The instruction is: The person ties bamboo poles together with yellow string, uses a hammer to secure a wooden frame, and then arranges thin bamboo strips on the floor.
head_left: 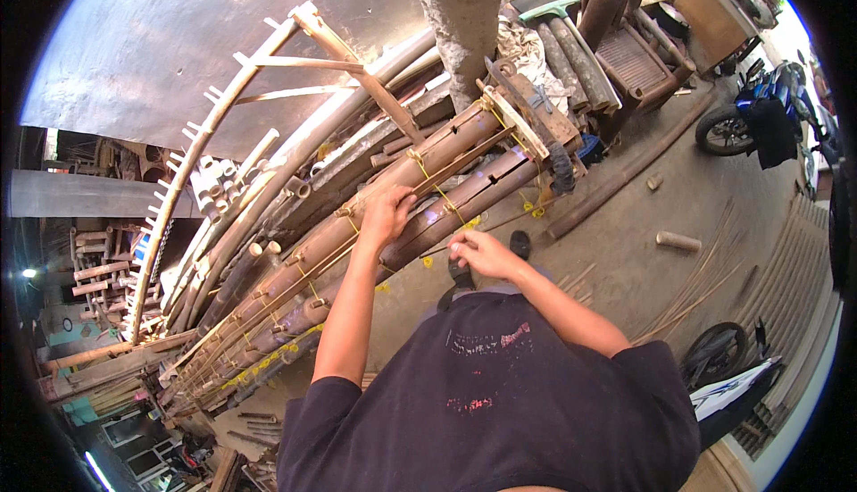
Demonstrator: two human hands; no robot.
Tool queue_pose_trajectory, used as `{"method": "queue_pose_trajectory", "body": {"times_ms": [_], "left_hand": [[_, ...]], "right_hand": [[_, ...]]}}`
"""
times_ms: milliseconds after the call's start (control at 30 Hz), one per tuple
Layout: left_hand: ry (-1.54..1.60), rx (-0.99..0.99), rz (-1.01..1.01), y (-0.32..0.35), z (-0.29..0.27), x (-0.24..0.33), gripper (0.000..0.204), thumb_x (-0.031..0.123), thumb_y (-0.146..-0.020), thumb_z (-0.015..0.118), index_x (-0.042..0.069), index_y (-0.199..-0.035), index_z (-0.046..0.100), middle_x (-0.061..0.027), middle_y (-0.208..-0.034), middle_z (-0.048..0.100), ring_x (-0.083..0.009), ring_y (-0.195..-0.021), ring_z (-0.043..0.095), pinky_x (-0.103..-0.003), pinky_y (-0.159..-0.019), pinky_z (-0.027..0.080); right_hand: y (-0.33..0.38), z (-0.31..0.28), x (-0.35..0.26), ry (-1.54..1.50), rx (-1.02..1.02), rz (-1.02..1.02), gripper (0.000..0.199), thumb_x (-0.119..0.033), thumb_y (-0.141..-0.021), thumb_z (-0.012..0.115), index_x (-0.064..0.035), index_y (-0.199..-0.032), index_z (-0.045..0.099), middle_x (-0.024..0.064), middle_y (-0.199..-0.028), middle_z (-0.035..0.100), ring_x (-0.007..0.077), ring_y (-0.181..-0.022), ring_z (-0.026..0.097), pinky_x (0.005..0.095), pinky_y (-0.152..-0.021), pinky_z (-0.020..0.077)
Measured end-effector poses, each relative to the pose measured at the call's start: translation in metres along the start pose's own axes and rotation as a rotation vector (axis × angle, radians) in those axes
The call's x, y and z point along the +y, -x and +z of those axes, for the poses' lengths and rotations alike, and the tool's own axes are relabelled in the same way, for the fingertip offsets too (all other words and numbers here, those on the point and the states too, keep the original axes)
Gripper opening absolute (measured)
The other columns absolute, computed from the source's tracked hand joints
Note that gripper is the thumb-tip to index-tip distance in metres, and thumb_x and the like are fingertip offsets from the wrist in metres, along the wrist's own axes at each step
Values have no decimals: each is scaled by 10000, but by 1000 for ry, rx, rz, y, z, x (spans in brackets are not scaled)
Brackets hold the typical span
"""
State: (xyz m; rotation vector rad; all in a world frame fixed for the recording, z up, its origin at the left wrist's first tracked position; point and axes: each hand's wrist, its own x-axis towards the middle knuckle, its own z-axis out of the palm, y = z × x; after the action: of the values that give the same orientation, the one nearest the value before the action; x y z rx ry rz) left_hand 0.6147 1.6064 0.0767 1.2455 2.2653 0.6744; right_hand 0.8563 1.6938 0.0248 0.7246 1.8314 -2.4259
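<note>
Long brown bamboo poles (464, 145) lie side by side in front of me, running from upper right to lower left. Yellow cord (449, 206) is tied across them at several places, and narrow slots are cut in their upper faces. My left hand (386, 217) rests over the poles, its fingers bent down beside a thin rail; what they grip is hidden. Just on the near side of the poles is my right hand (482, 254), thumb and fingers drawn together near the loose yellow cord. Anything between its fingertips is too small to make out.
A curved pegged bamboo frame (214, 108) leans by the wall behind the poles. A concrete pillar (455, 19) stands beyond them. A short bamboo piece (678, 241) and thin strips lie on the floor at right. Further off is a blue motorcycle (766, 108).
</note>
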Motion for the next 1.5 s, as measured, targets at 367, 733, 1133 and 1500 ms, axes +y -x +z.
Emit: {"method": "queue_pose_trajectory", "body": {"times_ms": [367, 733, 1133, 1500], "left_hand": [[-2, 145, 52, 6, 11, 21, 233, 218, -980, 631, 54, -1128, 706, -211, -1017, 717, -378, -943, 705, -429, -813, 536], [34, 72, 88, 2, 10, 11, 243, 230, -982, 633, 38, -1115, 702, -221, -997, 713, -384, -939, 697, -433, -818, 530], [24, -149, 13, -26, -1, 28, 283, 241, -943, 685, -32, -1014, 710, -154, -783, 685, -190, -728, 621, -375, -716, 496], [-322, -98, 165, -24, 6, 56, 327, 272, -890, 713, 7, -1080, 732, -243, -951, 730, -350, -890, 726, -418, -802, 534]], "right_hand": [[0, -6, 5, 32, 71, -29, 253, -238, -1037, 574, -4, -1130, 605, 60, -927, 677, 138, -778, 646, 316, -708, 532], [6, 0, 20, 47, 101, -69, 251, -247, -1027, 588, -7, -1095, 615, 50, -915, 680, 140, -759, 646, 320, -699, 535], [-17, 38, 60, -93, 172, -241, 224, -202, -1015, 594, 10, -1073, 636, 59, -866, 692, 140, -726, 656, 325, -671, 534], [-1, 61, 83, -133, 344, -331, 293, -268, -996, 605, 3, -1103, 640, 82, -867, 694, 159, -746, 654, 356, -705, 528]]}}
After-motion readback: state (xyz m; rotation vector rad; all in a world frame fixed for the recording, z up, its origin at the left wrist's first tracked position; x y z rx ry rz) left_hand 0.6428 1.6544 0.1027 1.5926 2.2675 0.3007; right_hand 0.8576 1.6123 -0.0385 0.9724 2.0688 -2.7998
